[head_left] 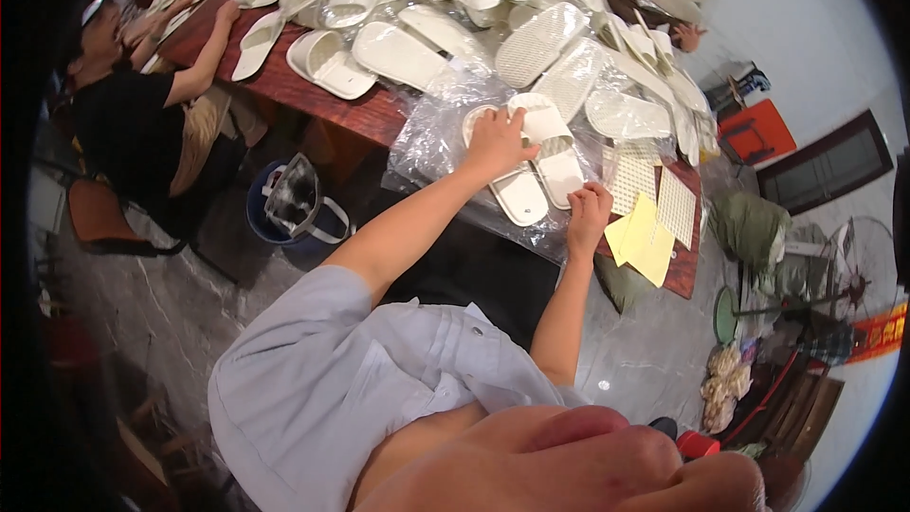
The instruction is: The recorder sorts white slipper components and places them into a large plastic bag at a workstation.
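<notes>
Head view: left hand (495,144) laid flat, fingers spread, on white slipper pair (531,156) at near edge of wooden table (313,85); nothing gripped, pair pressed down. Right hand (588,213) pinched shut on edge of clear plastic bag (445,137) beneath pair, near right. Judged step: bagging pair. Pair best kept aligned under left palm, bag mouth held taut by right pinch. Yellow sheets (643,239) just right; loose slippers heaped at far side (398,52).
</notes>
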`<state>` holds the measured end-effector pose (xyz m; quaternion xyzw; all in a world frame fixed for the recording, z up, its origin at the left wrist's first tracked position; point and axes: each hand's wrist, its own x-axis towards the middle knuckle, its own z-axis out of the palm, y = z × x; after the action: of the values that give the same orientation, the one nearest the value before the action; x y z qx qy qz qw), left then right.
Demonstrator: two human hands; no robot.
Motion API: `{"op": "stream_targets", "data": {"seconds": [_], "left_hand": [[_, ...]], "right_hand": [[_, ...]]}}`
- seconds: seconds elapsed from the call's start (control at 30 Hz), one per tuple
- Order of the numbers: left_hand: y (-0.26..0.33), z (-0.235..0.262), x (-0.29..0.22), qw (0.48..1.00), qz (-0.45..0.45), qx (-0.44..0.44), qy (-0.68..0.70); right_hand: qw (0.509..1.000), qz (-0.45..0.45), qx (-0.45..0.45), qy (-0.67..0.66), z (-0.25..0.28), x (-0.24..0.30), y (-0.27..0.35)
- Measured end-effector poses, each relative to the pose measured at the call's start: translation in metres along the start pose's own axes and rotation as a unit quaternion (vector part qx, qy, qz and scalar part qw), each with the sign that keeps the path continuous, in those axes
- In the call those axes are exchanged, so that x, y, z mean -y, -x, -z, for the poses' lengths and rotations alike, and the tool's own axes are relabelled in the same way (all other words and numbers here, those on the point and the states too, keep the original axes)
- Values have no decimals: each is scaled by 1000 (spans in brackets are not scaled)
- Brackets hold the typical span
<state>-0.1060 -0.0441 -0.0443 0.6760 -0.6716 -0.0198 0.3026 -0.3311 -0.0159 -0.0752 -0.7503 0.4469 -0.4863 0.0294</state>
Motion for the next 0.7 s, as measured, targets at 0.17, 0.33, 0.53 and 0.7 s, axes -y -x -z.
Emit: {"op": "stream_targets", "data": {"seconds": [0.17, 0.33, 0.53, 0.7], "left_hand": [[1, 1, 1, 999, -5, -27, 21], [0, -2, 0, 999, -4, -47, 19], [2, -6, 2, 999, -6, -33, 26], [2, -12, -1, 998, -10, -62, 23]], "right_hand": [[996, 55, 13, 71, -1, 1, -4], [994, 46, 31, 94, 0, -3, -6], [989, 59, 65, 117, -2, 0, -5], [990, 36, 66, 117, 1, 0, -6]]}}
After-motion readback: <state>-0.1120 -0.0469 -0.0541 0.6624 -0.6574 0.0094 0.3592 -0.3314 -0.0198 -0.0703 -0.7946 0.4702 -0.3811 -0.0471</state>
